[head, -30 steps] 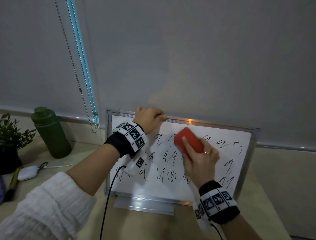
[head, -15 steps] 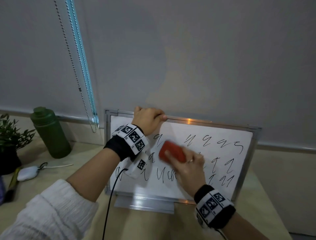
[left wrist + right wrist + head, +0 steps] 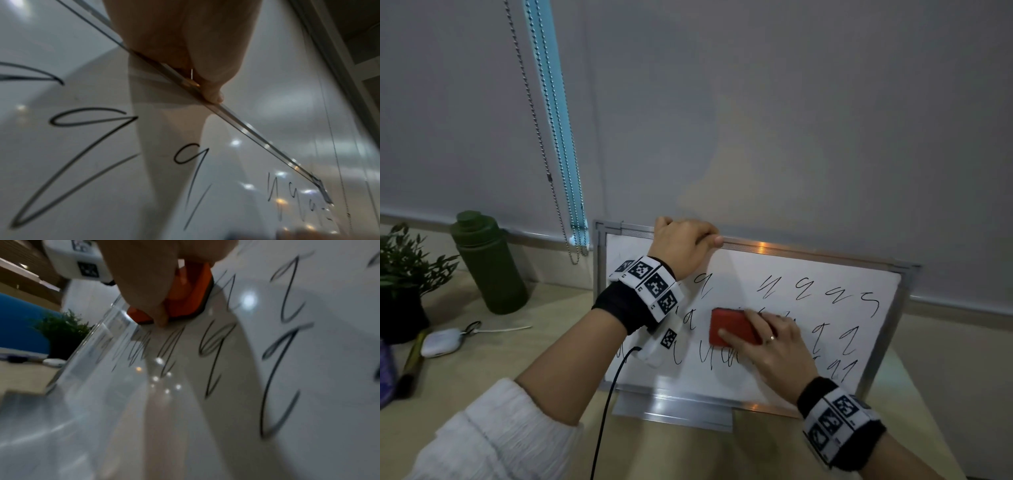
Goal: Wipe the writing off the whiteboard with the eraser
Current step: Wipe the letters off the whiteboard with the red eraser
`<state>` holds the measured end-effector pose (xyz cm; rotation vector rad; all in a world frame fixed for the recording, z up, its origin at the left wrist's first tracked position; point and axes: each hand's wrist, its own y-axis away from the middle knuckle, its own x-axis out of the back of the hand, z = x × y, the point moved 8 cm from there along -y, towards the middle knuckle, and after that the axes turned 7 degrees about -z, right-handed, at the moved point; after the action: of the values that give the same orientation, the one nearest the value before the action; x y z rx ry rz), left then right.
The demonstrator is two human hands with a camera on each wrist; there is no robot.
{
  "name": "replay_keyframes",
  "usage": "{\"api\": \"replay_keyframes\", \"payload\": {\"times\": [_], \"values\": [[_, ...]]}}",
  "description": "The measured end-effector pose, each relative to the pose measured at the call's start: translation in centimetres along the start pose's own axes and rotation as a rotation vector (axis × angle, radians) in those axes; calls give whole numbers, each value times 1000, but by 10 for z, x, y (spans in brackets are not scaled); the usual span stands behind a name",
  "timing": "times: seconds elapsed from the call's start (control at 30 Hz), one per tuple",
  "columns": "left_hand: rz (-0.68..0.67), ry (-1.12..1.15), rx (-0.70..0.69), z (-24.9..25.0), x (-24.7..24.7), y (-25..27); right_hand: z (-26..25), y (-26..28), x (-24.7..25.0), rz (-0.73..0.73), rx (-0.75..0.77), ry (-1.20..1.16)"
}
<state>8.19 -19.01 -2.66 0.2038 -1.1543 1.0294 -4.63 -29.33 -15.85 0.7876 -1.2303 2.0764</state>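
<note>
A small whiteboard [image 3: 753,274] with an aluminium frame leans against the wall, covered in black scribbles [image 3: 803,287]. My left hand [image 3: 685,245] grips its top edge; in the left wrist view the fingers [image 3: 207,87] curl over the frame [image 3: 246,126]. My right hand [image 3: 767,342] holds a red eraser [image 3: 732,325] flat against the middle of the board, among the second row of writing. In the right wrist view the eraser [image 3: 191,293] shows orange-red with a dark pad touching the whiteboard [image 3: 205,402].
A green bottle [image 3: 488,263] stands left of the board, with a potted plant [image 3: 404,274] at the far left. A white case with a cord [image 3: 441,342] and a marker [image 3: 410,359] lie on the beige table [image 3: 551,322]. Blind chains [image 3: 544,137] hang above.
My right hand has dragged the eraser down and left from the top row to the board's middle. Some writing near the top centre is gone. The left hand has stayed put.
</note>
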Motion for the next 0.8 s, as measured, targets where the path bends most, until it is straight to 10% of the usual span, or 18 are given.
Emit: {"api": "replay_keyframes", "payload": {"times": [0.2,0.37,0.63,0.8], "values": [[18,-10,-2,0,-1,-1,50,-11,19,84,-472,-134],[21,-3,-9,-2,-1,1,-16,27,-16,-89,78,25],[42,-3,-12,-2,-1,0,35,4,9,58,-385,-114],[48,1,-12,-2,-1,1,-8,39,-21,-98,40,26]]}}
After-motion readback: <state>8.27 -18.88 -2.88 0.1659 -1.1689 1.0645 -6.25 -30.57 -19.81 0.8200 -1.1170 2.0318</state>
